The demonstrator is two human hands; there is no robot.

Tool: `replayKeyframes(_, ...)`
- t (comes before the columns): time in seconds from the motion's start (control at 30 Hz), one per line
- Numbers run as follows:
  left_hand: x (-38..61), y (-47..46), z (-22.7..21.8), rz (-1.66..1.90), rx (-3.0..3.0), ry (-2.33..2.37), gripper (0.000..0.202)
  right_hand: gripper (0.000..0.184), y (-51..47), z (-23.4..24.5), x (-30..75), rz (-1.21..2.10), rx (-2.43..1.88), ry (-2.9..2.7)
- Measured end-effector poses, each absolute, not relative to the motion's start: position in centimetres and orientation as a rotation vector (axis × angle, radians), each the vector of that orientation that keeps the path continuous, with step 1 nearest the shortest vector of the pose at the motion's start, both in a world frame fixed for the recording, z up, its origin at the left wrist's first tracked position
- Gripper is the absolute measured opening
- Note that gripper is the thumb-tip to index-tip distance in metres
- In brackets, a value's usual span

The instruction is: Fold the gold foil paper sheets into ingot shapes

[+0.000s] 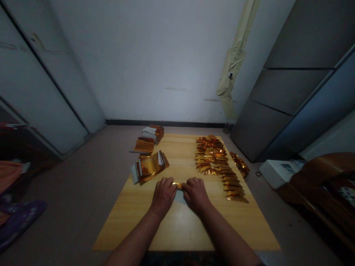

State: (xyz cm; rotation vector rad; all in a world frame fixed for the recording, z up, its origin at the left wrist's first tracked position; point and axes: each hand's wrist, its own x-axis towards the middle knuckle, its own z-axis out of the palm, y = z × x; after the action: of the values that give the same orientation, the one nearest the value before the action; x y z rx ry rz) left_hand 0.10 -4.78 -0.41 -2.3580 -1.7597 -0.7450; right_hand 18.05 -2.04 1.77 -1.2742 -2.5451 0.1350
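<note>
Between my two hands, just above the wooden table (pixel 133 218), is a small rolled or folded piece of gold foil paper (pixel 178 186). My left hand (pixel 164 194) closes on its left end, and my right hand (pixel 195 194) pinches the right end. Most of the piece is hidden by my fingers. To the left lies a stack of gold foil sheets (pixel 151 166) with pale backs, slightly curled. On the right, rows of folded gold foil pieces (pixel 210 155) overlap one another, with more folded pieces (pixel 233 184) running toward the front.
More foil sheets (pixel 152 133) lie at the table's far left corner. Past the right edge is a heap of gold foil pieces (pixel 240 165). A grey refrigerator (pixel 277 88), a white box (pixel 277 171) and a wooden chair (pixel 310 184) stand to the right. A white wall (pixel 155 66) rises behind.
</note>
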Motion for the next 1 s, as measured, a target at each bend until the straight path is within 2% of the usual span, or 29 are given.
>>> replayKeyframes(0.17,0.2,-4.8,-0.2,-0.652,-2.432,-1.755,0.012,0.015,-2.2,2.0,18.7,0.107,-1.265,-2.584)
replayKeyframes(0.4,0.0,-5.1,0.5,-0.584,-2.464,-1.771,0.015,0.028,-3.4,2.2,19.8,0.003,-1.289,-2.603)
replayKeyframes(0.7,-0.3,-5.2,0.6,-0.621,-2.472,-1.710,0.017,0.022,-4.2,2.4,20.1,0.006,-1.441,-2.552)
replayKeyframes(0.87,-0.4,-5.1,0.4,-0.617,-2.465,-1.677,0.017,0.043,-4.2,2.7,17.5,0.063,-1.429,-2.539)
replayKeyframes(1.0,-0.6,-5.2,0.3,-0.617,-2.468,-1.662,0.020,0.046,-4.2,2.1,16.1,0.146,-1.495,-2.538)
